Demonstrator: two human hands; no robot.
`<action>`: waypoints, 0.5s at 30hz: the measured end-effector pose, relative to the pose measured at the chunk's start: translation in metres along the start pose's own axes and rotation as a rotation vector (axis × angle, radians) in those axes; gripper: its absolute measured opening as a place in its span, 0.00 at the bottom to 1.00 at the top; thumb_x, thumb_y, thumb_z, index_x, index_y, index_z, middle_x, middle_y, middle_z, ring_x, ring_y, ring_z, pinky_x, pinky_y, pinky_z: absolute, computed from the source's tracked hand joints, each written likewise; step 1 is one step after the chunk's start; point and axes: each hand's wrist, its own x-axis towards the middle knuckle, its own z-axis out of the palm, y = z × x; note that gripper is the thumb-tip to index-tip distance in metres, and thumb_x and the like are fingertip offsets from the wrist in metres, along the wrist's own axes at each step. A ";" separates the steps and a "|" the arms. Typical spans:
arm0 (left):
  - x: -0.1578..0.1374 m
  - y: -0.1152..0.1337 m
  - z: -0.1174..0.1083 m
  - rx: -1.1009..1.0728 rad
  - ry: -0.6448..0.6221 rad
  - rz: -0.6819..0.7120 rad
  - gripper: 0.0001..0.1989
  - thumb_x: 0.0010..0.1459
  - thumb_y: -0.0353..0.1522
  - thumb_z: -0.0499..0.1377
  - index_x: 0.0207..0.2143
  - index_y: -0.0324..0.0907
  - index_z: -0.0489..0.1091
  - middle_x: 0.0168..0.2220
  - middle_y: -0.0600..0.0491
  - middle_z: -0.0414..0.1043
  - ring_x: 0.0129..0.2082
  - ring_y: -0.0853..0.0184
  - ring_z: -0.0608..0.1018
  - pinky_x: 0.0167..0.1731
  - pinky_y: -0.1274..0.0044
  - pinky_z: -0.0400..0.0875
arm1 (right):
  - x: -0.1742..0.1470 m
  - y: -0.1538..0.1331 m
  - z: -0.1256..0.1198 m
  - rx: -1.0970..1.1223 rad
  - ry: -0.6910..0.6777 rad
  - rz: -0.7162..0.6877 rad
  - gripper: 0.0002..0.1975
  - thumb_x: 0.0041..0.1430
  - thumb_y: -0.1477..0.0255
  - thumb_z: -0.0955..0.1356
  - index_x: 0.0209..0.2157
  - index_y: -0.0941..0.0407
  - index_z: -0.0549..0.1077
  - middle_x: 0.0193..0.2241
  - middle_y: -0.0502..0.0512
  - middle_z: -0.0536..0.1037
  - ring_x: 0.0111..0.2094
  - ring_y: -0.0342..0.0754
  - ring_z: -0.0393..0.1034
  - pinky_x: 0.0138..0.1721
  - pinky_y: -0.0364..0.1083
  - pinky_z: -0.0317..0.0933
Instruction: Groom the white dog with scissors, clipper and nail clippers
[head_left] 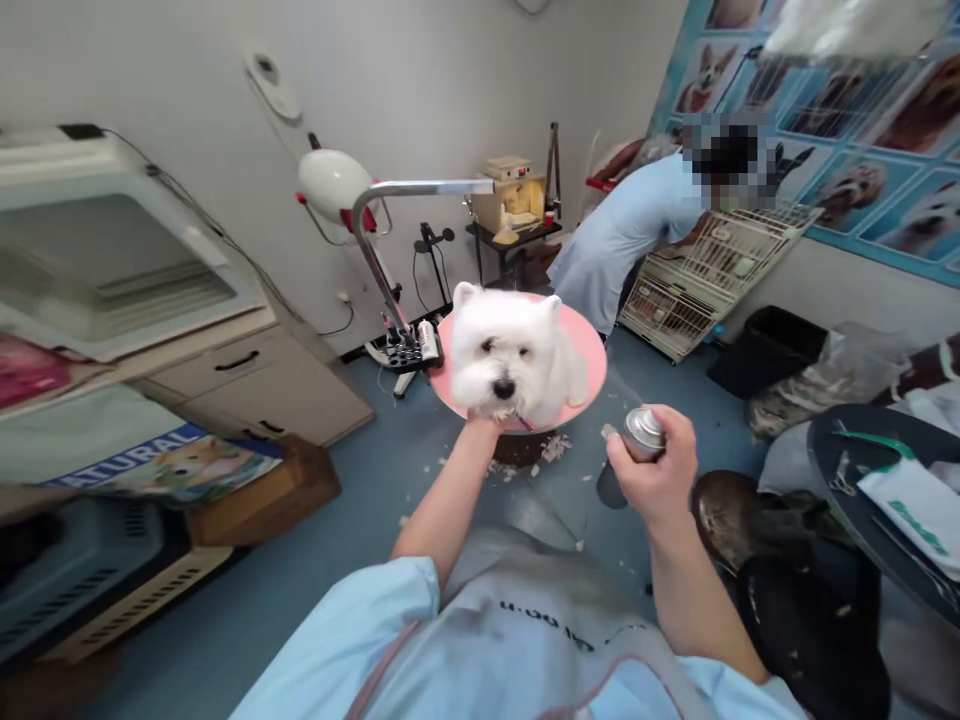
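A fluffy white dog (506, 345) is on a round pink grooming table (592, 340), its face toward me. My left hand (486, 426) is under the dog's chin, the fingers hidden by fur. A thin dark stick-like object (523, 422) pokes out beside the chin; whether that hand holds it, I cannot tell. My right hand (664, 465) is closed around a silver-topped spray can (643, 432), held apart from the dog at the right of the table. A faint mist shows above the can's nozzle.
A metal grooming arm (427, 188) rises behind the table, near a tool tray (405, 350). Cut fur (555, 448) litters the floor. At the back right, a co-worker (637, 220) bends over a wire cage (675, 300). A dark side table (832, 470) holds scissors at right.
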 end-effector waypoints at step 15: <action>0.004 -0.019 0.024 0.064 -0.271 0.077 0.27 0.59 0.54 0.56 0.48 0.43 0.71 0.55 0.46 0.72 0.60 0.54 0.70 0.59 0.63 0.69 | -0.006 0.026 0.024 -0.137 -0.102 0.143 0.25 0.51 0.69 0.71 0.52 0.53 0.66 0.45 0.58 0.72 0.46 0.54 0.71 0.49 0.55 0.67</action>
